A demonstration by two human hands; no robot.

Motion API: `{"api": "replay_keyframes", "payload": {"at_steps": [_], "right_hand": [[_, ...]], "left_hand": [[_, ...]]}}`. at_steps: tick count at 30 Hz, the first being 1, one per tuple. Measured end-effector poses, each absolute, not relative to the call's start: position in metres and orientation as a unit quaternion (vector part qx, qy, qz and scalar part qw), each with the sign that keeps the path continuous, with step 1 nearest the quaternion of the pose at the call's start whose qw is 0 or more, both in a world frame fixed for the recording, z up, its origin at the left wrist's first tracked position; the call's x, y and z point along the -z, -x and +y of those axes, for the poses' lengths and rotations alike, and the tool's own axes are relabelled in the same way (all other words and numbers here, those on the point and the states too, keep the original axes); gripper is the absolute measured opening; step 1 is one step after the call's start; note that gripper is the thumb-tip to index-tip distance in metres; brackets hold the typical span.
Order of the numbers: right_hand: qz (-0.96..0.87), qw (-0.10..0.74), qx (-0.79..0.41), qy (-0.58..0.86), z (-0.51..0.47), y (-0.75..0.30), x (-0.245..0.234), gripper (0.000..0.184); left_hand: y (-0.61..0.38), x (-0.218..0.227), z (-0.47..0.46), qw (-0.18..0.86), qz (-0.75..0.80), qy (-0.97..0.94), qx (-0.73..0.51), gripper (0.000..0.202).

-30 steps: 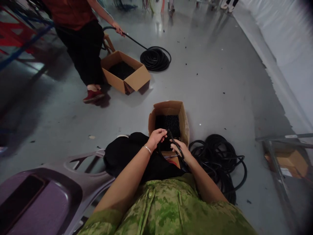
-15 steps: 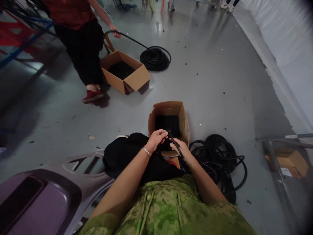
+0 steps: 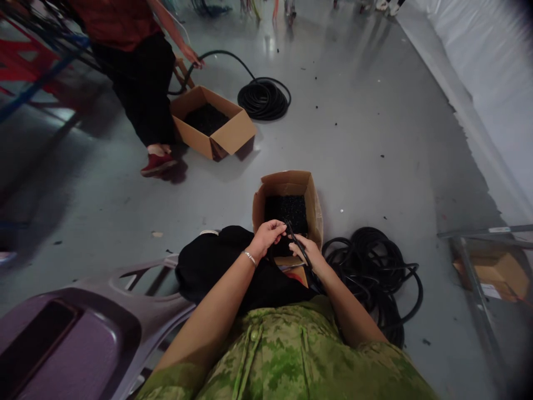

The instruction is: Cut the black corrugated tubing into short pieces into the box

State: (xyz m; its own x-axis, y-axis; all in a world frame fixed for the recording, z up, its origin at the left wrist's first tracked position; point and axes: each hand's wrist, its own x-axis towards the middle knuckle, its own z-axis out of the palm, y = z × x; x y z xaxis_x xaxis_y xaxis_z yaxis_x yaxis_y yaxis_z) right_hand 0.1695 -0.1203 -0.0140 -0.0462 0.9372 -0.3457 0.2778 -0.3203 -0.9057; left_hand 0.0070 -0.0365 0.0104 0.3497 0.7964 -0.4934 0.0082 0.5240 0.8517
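Over the near cardboard box [image 3: 314, 205], my left hand [image 3: 268, 238] pinches at the tip of a black cable [image 3: 300, 245]; the exact bit between its fingertips is too small to make out. My right hand [image 3: 307, 251] is closed around the same cable just below its end. The cable runs back past my right wrist towards a loose heap of black cable [image 3: 375, 261] on the floor at my right. Small black pieces [image 3: 287, 210] fill the bottom of the box. Part of an orange-red item [image 3: 297, 273] shows below my hands.
A purple-grey plastic chair [image 3: 100, 328] stands at my left, with a dark phone-like slab [image 3: 37, 339] on it. Ahead, a person in black trousers [image 3: 145, 89] holds cable from a neat coil [image 3: 264, 99] beside another open box [image 3: 195, 139]. A metal frame [image 3: 474, 272] is at right.
The other person's hand has shifted slightly, and the cable from the coil now bows upward in an arc. My own hands stay almost in the same place.
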Motion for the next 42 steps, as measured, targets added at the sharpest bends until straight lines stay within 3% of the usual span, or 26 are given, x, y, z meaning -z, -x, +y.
{"api": "replay_keyframes", "payload": {"at_steps": [22,30,38,42], "right_hand": [[-0.573,0.336,-0.373,0.648,-0.136,-0.156,0.027,0.034],[-0.592,0.294,-0.352,0.662,-0.130,-0.162,0.024,0.030],[-0.578,0.288,-0.364,0.671,-0.130,-0.162,0.020,0.030],[-0.518,0.313,-0.475,0.639,-0.128,-0.162,0.018,0.036]], "left_hand": [[-0.008,0.000,-0.035,0.716,0.527,-0.381,-0.252,0.027],[-0.009,-0.007,-0.036,0.713,0.543,-0.378,-0.229,0.031],[-0.010,-0.010,-0.037,0.691,0.542,-0.401,-0.259,0.022],[-0.010,-0.009,-0.037,0.686,0.548,-0.403,-0.259,0.023]]}}
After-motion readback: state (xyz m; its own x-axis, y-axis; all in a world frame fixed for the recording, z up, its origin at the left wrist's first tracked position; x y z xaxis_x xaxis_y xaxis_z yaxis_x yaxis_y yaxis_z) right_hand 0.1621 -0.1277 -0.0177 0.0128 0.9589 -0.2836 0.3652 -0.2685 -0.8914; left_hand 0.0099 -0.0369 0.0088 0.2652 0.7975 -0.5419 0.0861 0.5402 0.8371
